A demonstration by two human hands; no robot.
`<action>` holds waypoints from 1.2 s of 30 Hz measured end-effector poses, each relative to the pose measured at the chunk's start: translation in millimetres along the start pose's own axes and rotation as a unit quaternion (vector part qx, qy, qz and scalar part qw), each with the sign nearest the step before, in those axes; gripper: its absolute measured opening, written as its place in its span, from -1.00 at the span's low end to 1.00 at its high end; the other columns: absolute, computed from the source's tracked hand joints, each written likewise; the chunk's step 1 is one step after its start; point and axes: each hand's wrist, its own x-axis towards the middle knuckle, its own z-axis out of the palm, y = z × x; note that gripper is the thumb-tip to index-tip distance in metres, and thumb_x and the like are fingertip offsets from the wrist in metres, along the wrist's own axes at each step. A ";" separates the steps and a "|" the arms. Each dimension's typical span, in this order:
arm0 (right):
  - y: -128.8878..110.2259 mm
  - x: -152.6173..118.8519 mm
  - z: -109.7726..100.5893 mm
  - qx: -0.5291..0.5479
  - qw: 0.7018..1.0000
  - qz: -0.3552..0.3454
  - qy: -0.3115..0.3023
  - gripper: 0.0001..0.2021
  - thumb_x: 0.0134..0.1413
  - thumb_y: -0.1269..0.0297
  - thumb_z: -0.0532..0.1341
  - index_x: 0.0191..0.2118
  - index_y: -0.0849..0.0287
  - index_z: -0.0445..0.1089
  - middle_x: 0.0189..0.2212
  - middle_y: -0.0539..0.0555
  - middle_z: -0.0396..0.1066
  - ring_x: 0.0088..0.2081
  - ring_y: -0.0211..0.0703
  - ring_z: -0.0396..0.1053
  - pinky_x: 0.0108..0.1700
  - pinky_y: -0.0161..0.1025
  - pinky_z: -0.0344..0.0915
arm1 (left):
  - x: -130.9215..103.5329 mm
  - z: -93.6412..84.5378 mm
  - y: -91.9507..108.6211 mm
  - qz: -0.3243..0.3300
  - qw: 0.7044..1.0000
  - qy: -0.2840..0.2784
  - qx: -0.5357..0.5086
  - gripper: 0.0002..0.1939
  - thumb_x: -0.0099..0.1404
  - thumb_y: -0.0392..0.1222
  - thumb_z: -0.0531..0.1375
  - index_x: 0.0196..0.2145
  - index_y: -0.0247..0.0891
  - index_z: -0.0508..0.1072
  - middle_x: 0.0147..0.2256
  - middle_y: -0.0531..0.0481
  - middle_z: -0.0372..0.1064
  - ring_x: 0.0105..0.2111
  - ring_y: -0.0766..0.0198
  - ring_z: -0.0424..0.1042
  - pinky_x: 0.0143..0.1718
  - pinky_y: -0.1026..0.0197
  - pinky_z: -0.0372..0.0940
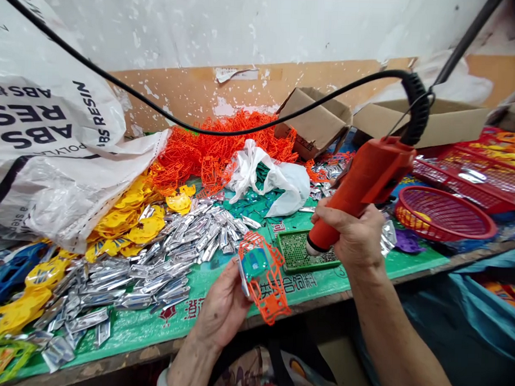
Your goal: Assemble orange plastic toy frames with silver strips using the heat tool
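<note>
My left hand (222, 310) is closed around a toy car assembly, low in front of the table edge. The assembly shows an orange plastic lattice frame (274, 298), a clear green piece (255, 263) inside it and a silvery part along its left side. An orange-red electric screwdriver (363, 180) hangs from a black cable, and my right hand (361, 236) is wrapped around its lower body. Its tip points down and left, above a green tray (297, 269) with many small metal pieces in it. Screwdriver and assembly are apart.
Silvery parts (153, 279) and yellow parts (133, 228) cover the left side beside a white sack (51, 152). Behind lie a heap of orange frames (208, 146), a white plastic bag (283, 182) and cardboard boxes (313, 119). A red basket (446, 228) stands right.
</note>
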 end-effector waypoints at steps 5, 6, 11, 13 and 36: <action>0.4 3.5 -1.1 -0.002 1.000 -0.005 0.009 -0.76 -0.29 0.29 0.47 -0.47 0.20 0.44 -0.54 -0.07 0.41 -0.55 -0.27 0.32 -0.45 -0.23 0.29 | 6.4 -7.5 -1.1 0.025 1.000 0.000 0.002 -0.92 0.22 -0.32 0.32 -0.30 -0.30 0.51 -0.35 0.00 0.55 -0.41 0.31 0.51 -0.32 0.29 0.44; 0.3 3.2 -1.7 -0.003 1.000 -0.004 0.006 -0.77 -0.27 0.28 0.47 -0.48 0.21 0.44 -0.54 -0.06 0.41 -0.54 -0.26 0.32 -0.45 -0.23 0.30 | 7.4 -8.5 -1.8 0.019 1.000 0.001 0.001 -0.93 0.21 -0.35 0.31 -0.31 -0.31 0.51 -0.37 0.00 0.55 -0.44 0.32 0.50 -0.34 0.29 0.44; 2.4 3.5 -6.0 -0.004 1.000 0.000 0.018 -0.76 -0.28 0.29 0.47 -0.44 0.21 0.46 -0.52 -0.04 0.43 -0.52 -0.23 0.33 -0.45 -0.22 0.29 | 7.5 -7.2 -7.9 -0.022 0.995 0.096 0.026 -0.90 0.18 -0.46 0.24 -0.34 -0.34 0.49 -0.49 0.01 0.52 -0.61 0.33 0.44 -0.51 0.29 0.41; 3.8 6.3 -6.2 0.001 0.999 -0.006 0.032 -0.72 -0.32 0.29 0.49 -0.40 0.18 0.47 -0.50 -0.05 0.45 -0.51 -0.22 0.33 -0.44 -0.23 0.28 | 5.8 -4.4 -9.2 -0.028 0.991 0.128 0.027 -0.92 0.21 -0.43 0.22 -0.32 -0.34 0.48 -0.52 0.03 0.51 -0.64 0.32 0.44 -0.56 0.30 0.40; 33.8 -1.0 -4.2 -0.337 0.901 -0.261 0.084 -0.34 0.03 0.18 0.32 0.24 0.12 0.17 0.14 0.27 0.18 0.16 0.19 0.18 0.06 0.14 0.27 | -25.1 -33.5 -14.6 0.083 0.995 0.053 -0.027 -0.74 0.06 -0.27 0.45 -0.27 -0.32 0.56 -0.28 -0.10 0.59 -0.31 0.17 0.55 -0.22 0.13 0.48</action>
